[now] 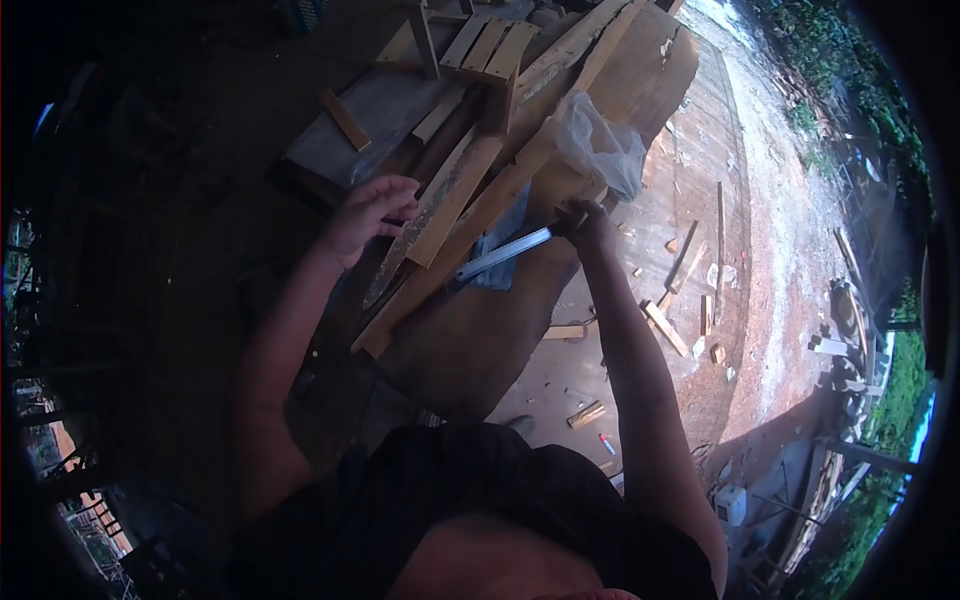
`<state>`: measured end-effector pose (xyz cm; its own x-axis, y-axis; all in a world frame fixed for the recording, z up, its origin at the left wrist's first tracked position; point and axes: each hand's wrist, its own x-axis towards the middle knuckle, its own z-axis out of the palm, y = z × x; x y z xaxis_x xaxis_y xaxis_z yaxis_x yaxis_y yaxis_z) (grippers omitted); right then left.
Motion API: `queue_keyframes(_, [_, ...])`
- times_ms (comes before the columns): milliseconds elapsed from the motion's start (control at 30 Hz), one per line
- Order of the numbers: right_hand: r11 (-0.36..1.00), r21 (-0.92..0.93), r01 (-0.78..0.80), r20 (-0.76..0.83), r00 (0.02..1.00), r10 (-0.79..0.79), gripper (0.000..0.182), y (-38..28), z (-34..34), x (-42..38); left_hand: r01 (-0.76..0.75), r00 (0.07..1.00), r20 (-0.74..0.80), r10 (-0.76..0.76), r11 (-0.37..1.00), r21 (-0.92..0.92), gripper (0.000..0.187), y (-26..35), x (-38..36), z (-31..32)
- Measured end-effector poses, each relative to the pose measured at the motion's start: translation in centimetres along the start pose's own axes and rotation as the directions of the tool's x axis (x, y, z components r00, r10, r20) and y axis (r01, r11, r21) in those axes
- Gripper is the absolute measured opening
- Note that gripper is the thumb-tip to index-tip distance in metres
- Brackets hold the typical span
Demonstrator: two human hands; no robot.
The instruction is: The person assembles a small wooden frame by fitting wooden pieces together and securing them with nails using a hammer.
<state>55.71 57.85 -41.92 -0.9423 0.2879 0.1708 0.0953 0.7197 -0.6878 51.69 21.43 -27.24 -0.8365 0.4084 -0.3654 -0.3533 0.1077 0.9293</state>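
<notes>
My right hand (587, 226) is closed around the end of a tool with a straight, narrow, silvery metal blade (503, 253). Its blade points left and down over the planks and a bluish flat piece (497, 279), and its grip is hidden in my fingers. My left hand (372, 218) is open, fingers loosely bent and apart, right at the edge of a rough, weathered plank (425, 232). Beside that lies a smoother plank (455, 205), and a longer board (450, 255) runs diagonally under the blade. A crumpled clear plastic bag (600, 150) lies just beyond my right hand.
The wood lies on a broad, curved-edged wooden slab (465, 360). A slatted wooden piece (488, 48) stands at the far end, with a short wood block (345, 120) to its left. Offcuts (667, 328) and a red-and-white marker-like object (607, 443) litter the ground at right.
</notes>
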Motion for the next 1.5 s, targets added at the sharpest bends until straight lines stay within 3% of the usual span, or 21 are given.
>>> queue_keyframes(67, [0.997,0.014,0.07,-0.037,0.997,-0.069,0.053,0.8,1.9,1.4,0.023,0.996,-0.083,-0.023,1.0,0.006,0.032,-2.0,-4.1,-2.5])
queue_keyframes(133, [0.713,0.656,-0.249,0.07,0.96,0.271,0.045,1.3,4.0,3.0,0.057,0.976,-0.208,-0.063,0.998,-0.036,0.029,-4.1,-7.6,-4.4])
queue_keyframes(167, [0.709,0.658,-0.251,0.073,0.959,0.272,0.045,1.2,4.8,4.0,0.075,0.959,-0.268,-0.093,0.994,-0.074,0.027,-5.0,-9.2,-5.1])
queue_keyframes(233, [0.305,0.682,-0.665,0.323,0.648,0.69,0.039,1.4,5.8,6.0,0.094,0.94,-0.313,-0.135,0.985,-0.143,0.026,-7.0,-11.6,-6.1])
queue_keyframes(267, [0.298,0.684,-0.666,0.322,0.642,0.695,0.039,3.9,7.1,7.1,0.105,0.919,-0.351,-0.177,0.971,-0.214,0.026,-7.9,-12.4,-6.3])
queue_keyframes(333, [0.892,0.191,-0.409,0.216,0.904,0.368,0.039,10.4,10.1,8.2,0.127,0.905,-0.371,-0.208,0.965,-0.23,0.026,-9.7,-13.6,-6.3])
queue_keyframes(467, [0.854,0.018,-0.521,-0.032,0.853,0.521,0.026,3.9,7.9,8.5,0.167,0.888,-0.416,-0.196,0.98,-0.104,0.027,-12.1,-13.4,-5.6])
queue_keyframes(533, [0.961,0.277,0.007,-0.051,0.999,0.007,0.027,4.7,7.6,6.9,0.168,0.92,-0.37,-0.128,0.983,0.077,0.032,-12.0,-12.7,-5.4])
queue_keyframes(567, [0.962,0.273,0.005,-0.053,0.999,0.009,0.027,4.2,6.7,6.0,0.167,0.922,-0.365,-0.129,0.983,0.076,0.032,-12.1,-12.2,-5.3])
queue_keyframes(633, [0.646,0.517,-0.562,0.132,0.798,0.588,0.043,-1.5,1.9,2.4,0.045,0.937,-0.327,0.126,0.882,0.469,0.039,-12.5,-11.1,-5.0])
queue_keyframes(700, [0.785,0.446,-0.429,-0.056,0.863,0.503,0.043,2.9,1.8,-2.8,0.016,0.941,-0.274,0.2,0.781,0.625,0.046,-11.8,-9.8,-4.7])
queue_keyframes(800, [0.774,0.29,-0.562,-0.091,0.789,0.607,0.047,6.1,-0.4,-13.2,0.057,0.953,-0.221,0.208,0.592,0.804,0.06,-11.8,-7.8,-4.7])
queue_keyframes(967, [0.28,0.434,-0.856,0.083,0.348,0.934,0.055,8.8,-2.4,-34.4,0.119,0.949,-0.241,0.204,0.477,0.871,0.074,-14.4,-4.2,-5.2])
queue_keyframes(1033, [0.112,0.124,-0.986,0.01,0.114,0.993,0.062,9.2,-2.4,-43.0,0.107,0.953,-0.236,0.189,0.521,0.847,0.075,-15.5,-3.0,-5.7])
queue_keyframes(1100, [0.409,-0.53,-0.743,0.112,0.416,0.902,0.048,2.4,-4.6,-46.8,0.168,0.943,-0.265,0.201,0.399,0.901,0.074,-15.4,-2.3,-5.2])
queue_keyframes(1133, [0.224,-0.571,-0.79,0.087,0.213,0.973,0.037,0.7,-4.8,-48.6,0.197,0.943,-0.255,0.215,0.259,0.946,0.074,-15.4,-1.8,-5.2])
queue_keyframes(1233, [0.356,-0.837,-0.417,0.28,0.233,0.931,0.035,12.2,-1.3,-66.6,0.154,0.905,-0.26,0.337,0.31,0.938,0.069,-16.6,-0.2,-5.9])
queue_keyframes(1333, [0.448,-0.793,-0.413,0.347,0.299,0.889,0.034,8.3,-1.5,-67.6,0.116,0.902,-0.227,0.366,0.301,0.946,0.058,-17.1,0.9,-7.1])
queue_keyframes(1367, [0.382,-0.634,-0.673,0.248,0.291,0.924,0.033,7.1,-1.3,-67.7,0.101,0.904,-0.214,0.37,0.302,0.948,0.058,-17.1,1.1,-7.4])
queue_keyframes(1433, [0.191,-0.116,-0.975,0.077,0.183,0.98,0.034,-2.8,-1.3,-60.1,0.039,0.928,-0.15,0.341,0.313,0.949,0.051,-16.9,1.5,-8.2])
queue_keyframes(1500, [-0.003,0.483,-0.876,-0.002,-0.004,1.0,0.037,-9.0,-0.5,-57.8,-0.005,0.918,-0.11,0.382,0.287,0.958,0.05,-17.9,2.2,-9.0])
